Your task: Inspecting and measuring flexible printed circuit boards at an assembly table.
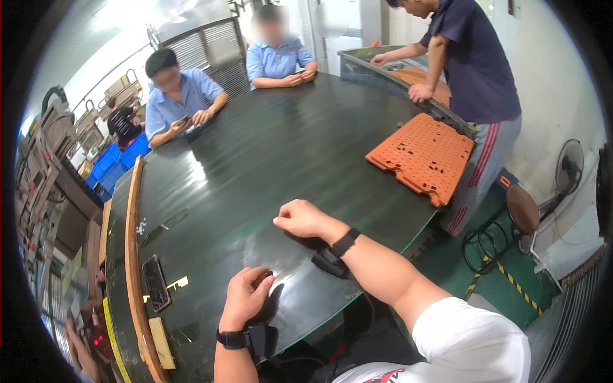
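Above the near part of a dark green tabletop [236, 198], my left hand [248, 295] has its fingers curled. A tiny dark piece [269, 274] shows at its thumb and fingertips, too small to name. My right hand [301, 219] reaches farther over the table, its fingers folded together; whatever they hold, if anything, is hidden. Each wrist wears a black band, the right band [345, 242] and the left band [231, 339]. Below the right wrist is a black block-shaped object [329, 262].
Orange perforated panels [426, 153] with small black pieces lie at the right, beside a standing person at a grey bin [357, 64]. Two people in blue shirts sit across the table. A wooden strip [133, 255], a phone [155, 284] and blue crates [113, 167] are left.
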A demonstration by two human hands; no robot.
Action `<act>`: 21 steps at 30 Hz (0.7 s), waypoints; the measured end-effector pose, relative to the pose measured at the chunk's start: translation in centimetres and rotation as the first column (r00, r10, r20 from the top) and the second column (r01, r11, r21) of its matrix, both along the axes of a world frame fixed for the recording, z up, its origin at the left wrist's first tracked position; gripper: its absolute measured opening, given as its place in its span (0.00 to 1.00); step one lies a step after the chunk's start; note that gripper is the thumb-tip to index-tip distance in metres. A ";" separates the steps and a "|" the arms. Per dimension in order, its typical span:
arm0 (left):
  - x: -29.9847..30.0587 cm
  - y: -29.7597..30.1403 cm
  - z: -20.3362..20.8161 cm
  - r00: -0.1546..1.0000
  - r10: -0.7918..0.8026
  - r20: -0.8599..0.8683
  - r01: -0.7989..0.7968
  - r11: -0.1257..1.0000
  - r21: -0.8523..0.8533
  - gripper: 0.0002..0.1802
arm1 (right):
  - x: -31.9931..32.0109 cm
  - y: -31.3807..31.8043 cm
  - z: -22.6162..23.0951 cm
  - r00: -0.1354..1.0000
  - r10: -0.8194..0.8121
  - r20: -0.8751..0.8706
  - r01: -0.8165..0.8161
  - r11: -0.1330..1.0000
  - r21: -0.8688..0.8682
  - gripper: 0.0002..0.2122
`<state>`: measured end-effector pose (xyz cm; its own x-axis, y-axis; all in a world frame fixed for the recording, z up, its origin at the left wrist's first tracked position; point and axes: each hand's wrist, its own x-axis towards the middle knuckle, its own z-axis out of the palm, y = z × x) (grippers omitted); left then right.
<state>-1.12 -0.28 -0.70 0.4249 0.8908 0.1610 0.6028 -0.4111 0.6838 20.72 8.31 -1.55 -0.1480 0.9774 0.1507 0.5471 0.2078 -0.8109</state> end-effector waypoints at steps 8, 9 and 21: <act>0.2 0.0 -0.6 0.999 0.022 0.048 -0.020 0.999 -0.044 0.12 | 0.4 -0.4 -0.2 1.000 -0.005 -0.011 0.005 1.000 -0.015 0.14; 0.1 -0.1 -0.5 0.999 0.028 0.047 -0.026 0.999 -0.043 0.12 | 0.4 -0.3 0.0 1.000 -0.003 -0.007 0.003 1.000 -0.018 0.14; -0.2 -0.3 0.1 0.995 0.088 0.037 -0.087 0.996 -0.029 0.12 | -0.4 0.4 -0.1 1.000 0.027 -0.002 -0.027 0.999 -0.024 0.15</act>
<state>-1.36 -0.59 -0.57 0.3389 0.9287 0.1507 0.6089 -0.3386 0.7173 20.33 8.67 -1.60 -0.1740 0.9765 0.1274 0.5398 0.2027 -0.8170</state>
